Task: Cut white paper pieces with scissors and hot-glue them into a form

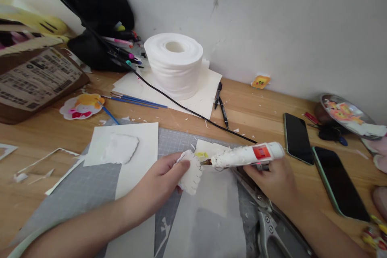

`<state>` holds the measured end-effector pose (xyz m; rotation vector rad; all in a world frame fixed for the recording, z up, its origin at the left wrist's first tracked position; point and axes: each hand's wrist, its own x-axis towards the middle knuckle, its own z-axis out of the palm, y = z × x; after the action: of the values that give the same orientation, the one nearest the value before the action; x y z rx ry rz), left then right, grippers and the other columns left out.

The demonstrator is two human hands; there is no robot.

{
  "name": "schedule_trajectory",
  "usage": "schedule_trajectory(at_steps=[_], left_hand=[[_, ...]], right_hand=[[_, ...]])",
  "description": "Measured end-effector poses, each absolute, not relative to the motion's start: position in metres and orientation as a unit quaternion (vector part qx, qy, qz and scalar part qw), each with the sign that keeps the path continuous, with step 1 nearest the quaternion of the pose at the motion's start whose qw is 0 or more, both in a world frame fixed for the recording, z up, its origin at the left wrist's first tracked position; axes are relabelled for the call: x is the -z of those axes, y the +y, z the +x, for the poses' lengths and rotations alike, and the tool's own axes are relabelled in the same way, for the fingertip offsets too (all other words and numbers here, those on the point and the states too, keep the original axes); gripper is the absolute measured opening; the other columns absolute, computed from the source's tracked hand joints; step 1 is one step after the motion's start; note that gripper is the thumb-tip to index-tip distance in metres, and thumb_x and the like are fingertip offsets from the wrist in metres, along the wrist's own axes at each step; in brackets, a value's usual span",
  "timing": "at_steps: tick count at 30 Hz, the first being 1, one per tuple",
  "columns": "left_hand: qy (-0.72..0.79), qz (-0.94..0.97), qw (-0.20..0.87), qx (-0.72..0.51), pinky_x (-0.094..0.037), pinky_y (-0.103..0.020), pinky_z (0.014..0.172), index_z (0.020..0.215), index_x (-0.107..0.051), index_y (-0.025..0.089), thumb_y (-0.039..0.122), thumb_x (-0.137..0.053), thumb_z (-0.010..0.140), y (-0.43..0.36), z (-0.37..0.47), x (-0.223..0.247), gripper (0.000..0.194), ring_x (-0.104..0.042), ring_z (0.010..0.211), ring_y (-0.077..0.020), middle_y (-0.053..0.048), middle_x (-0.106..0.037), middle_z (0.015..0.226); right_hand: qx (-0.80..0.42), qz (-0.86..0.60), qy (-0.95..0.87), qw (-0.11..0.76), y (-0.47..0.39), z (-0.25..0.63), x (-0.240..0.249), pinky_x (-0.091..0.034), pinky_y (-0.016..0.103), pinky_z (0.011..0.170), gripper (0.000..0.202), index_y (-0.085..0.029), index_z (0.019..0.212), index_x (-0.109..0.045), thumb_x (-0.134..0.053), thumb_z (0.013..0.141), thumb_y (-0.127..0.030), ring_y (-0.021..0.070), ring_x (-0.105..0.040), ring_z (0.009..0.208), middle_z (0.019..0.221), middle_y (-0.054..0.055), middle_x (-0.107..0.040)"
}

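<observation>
My left hand (169, 173) pinches a small white piece with a scalloped edge (193, 173), short dark lines drawn along its rim. My right hand (276, 177) is wrapped round the handle of a white glue gun (244, 156) with a red switch. Its brown nozzle points left and reaches the right edge of the white piece; whether it touches cannot be told. Beneath both hands lie white paper sheets (208, 217) on a grey cutting mat (81, 205). Below my right hand lies a pair of metal shears (267, 225), partly hidden by my forearm.
A tissue roll (178, 68) stands at the back, with a black cord (163, 92) running before it. Paintbrushes (136, 100), a paint palette (81, 107) and a cardboard box (39, 76) are on the left. Two phones (341, 185) and a metal bowl (347, 115) sit right.
</observation>
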<state>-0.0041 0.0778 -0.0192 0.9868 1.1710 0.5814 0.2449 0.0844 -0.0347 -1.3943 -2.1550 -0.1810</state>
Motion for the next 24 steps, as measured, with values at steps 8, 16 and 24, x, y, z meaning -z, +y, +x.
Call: schedule_trajectory(at_steps=[8, 16, 24], left_hand=[[0.521, 0.441, 0.683, -0.260, -0.030, -0.018, 0.042, 0.065, -0.051, 0.018, 0.038, -0.046, 0.078, 0.0774, -0.0030, 0.0171, 0.024, -0.038, 0.051, -0.0103, 0.005, -0.043, 0.054], [0.516, 0.444, 0.686, -0.256, -0.033, -0.018, 0.045, 0.070, -0.055, 0.018, 0.039, -0.046, 0.080, 0.0766, -0.0041, 0.0184, 0.024, -0.041, 0.055, -0.0114, 0.004, -0.046, 0.058], [0.529, 0.446, 0.675, -0.254, -0.031, -0.018, 0.045, 0.067, -0.052, 0.019, 0.038, -0.044, 0.081, 0.0770, -0.0037, 0.0182, 0.025, -0.041, 0.053, -0.0109, 0.005, -0.045, 0.056]], right_hand=[[0.064, -0.537, -0.789, 0.294, 0.0840, 0.2448, 0.0351, -0.048, 0.029, 0.053, 0.012, -0.017, 0.072, -0.058, -0.057, 0.071, -0.029, 0.0202, -0.061, 0.060, 0.065, 0.005, -0.063], [0.079, -0.556, -0.776, 0.286, 0.0838, 0.2431, 0.0350, -0.049, 0.030, 0.055, 0.011, -0.019, 0.074, -0.058, -0.055, 0.070, -0.029, 0.0205, -0.062, 0.062, 0.067, 0.004, -0.064], [0.089, -0.545, -0.783, 0.286, 0.0837, 0.2444, 0.0367, -0.050, 0.031, 0.056, 0.013, -0.019, 0.077, -0.058, -0.055, 0.071, -0.029, 0.0214, -0.063, 0.064, 0.069, 0.005, -0.065]])
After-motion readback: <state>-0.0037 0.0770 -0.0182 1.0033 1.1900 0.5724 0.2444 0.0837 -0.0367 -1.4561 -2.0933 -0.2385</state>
